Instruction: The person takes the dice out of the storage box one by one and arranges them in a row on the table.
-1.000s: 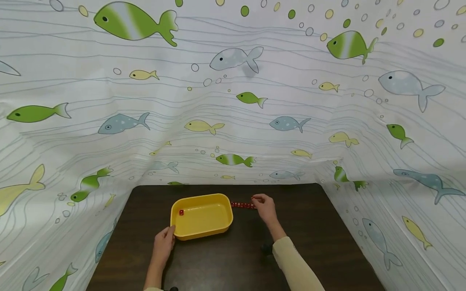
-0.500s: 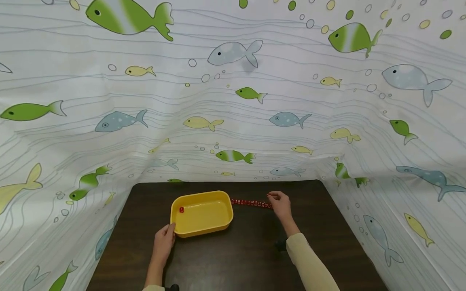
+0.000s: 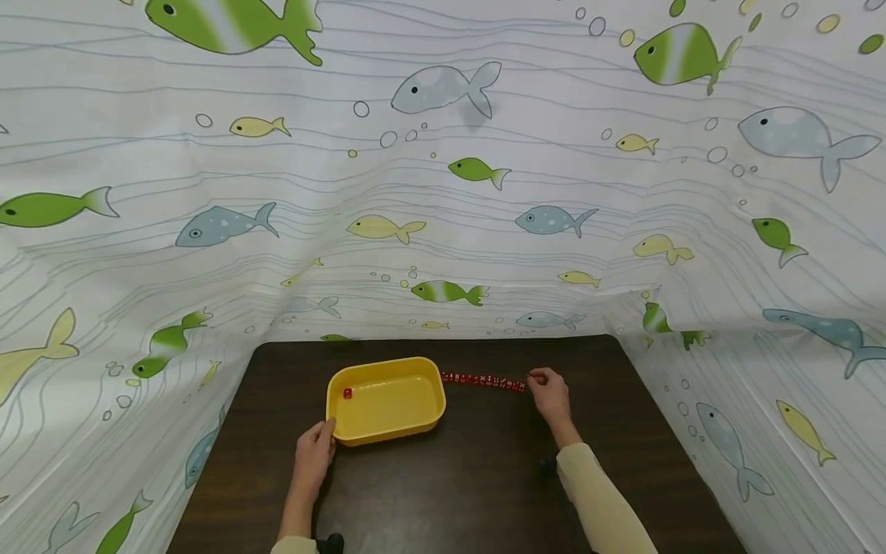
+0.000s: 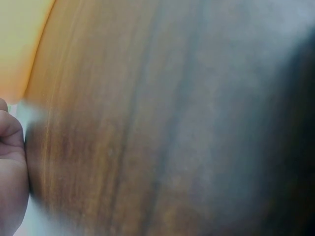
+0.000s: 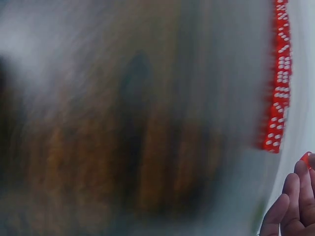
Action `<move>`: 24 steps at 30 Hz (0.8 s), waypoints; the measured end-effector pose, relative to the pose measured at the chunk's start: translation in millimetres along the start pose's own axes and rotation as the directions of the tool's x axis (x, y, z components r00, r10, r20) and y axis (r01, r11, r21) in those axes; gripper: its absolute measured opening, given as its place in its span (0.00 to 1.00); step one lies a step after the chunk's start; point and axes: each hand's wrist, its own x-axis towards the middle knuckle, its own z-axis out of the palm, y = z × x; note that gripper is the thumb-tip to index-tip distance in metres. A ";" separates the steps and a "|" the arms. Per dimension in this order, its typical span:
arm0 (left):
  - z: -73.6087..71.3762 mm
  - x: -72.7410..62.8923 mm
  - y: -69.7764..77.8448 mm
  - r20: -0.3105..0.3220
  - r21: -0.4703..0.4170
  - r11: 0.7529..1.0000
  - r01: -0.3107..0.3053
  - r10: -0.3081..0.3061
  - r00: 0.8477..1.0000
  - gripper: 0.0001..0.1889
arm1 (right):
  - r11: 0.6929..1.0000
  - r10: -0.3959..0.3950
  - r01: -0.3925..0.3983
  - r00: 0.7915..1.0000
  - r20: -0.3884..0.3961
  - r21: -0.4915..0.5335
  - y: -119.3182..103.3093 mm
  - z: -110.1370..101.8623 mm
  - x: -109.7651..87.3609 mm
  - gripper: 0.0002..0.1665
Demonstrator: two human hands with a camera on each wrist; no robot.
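My left hand point(image 3: 314, 454) grips the near left corner of a yellow plastic tray point(image 3: 391, 408). Inside the tray, toward its left end, lies a single red die point(image 3: 348, 393). From the tray's right side a long row of red dice point(image 3: 484, 380) with white pips runs to the right across the tabletop. At the right end of that row, my right hand point(image 3: 551, 396) pinches another red die point(image 5: 306, 159) between the fingertips. The right wrist view shows a small gap between this held die and the last die of the row.
A dark wooden table point(image 3: 443, 492) carries everything. A white curtain point(image 3: 443, 261) printed with fish rises behind the table and along both sides.
My right hand has moved to the right along the row, and more of the dice now show. The left hand keeps its grip on the tray. The head view has tilted slightly down.
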 end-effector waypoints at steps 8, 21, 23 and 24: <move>-0.2 1.0 1.4 -0.004 -0.006 1.000 -0.012 0.012 1.000 0.27 | 0.997 0.034 -0.032 0.999 0.035 -0.071 16.0 0.8 2.7 0.17; 0.8 5.1 0.9 -0.016 -0.010 1.000 0.006 -0.007 1.000 0.27 | 0.972 0.021 0.006 0.993 0.113 -0.236 16.3 1.5 6.0 0.18; 1.1 5.2 1.0 -0.016 -0.009 1.000 0.011 -0.011 1.000 0.27 | 0.968 0.023 0.008 0.993 0.119 -0.251 17.1 1.8 6.3 0.18; 1.3 5.0 1.3 -0.015 -0.009 1.000 0.011 -0.011 1.000 0.27 | 0.966 0.024 0.009 0.992 0.122 -0.260 17.7 2.0 6.4 0.18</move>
